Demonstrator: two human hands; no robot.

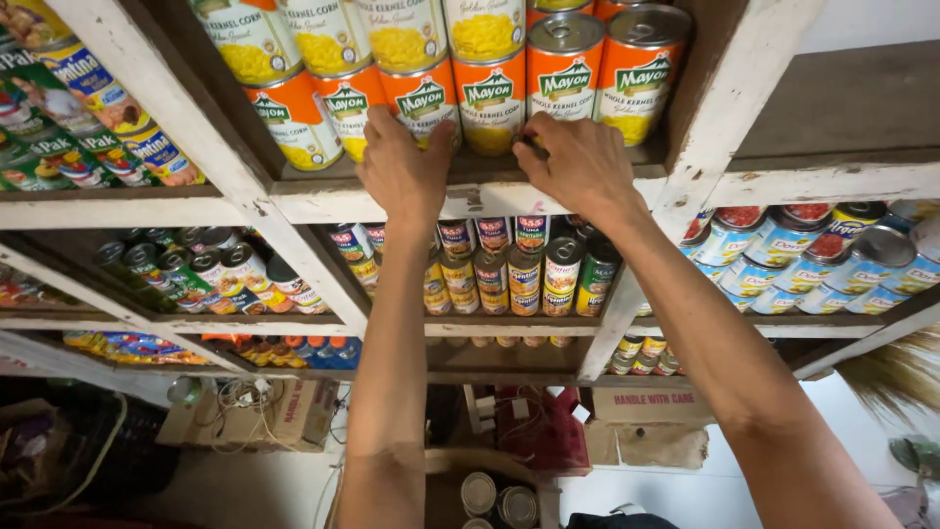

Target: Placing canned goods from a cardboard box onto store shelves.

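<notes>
Both my arms reach up to a wooden shelf (490,196) packed with orange-and-white corn cans (490,93). My left hand (403,168) rests on the shelf's front edge, its fingertips against the base of one orange can (421,98). To its right, my right hand (580,162) curls on the edge below another can (565,69), fingers bent at that can's bottom rim. Neither hand lifts a can clear of the shelf.
Small tins (524,279) fill the compartment below my hands. More cans lie on their sides at the right (813,260) and left (211,274). Cardboard boxes (651,407), loose cans (499,500) and a broom (896,377) are on the floor beneath.
</notes>
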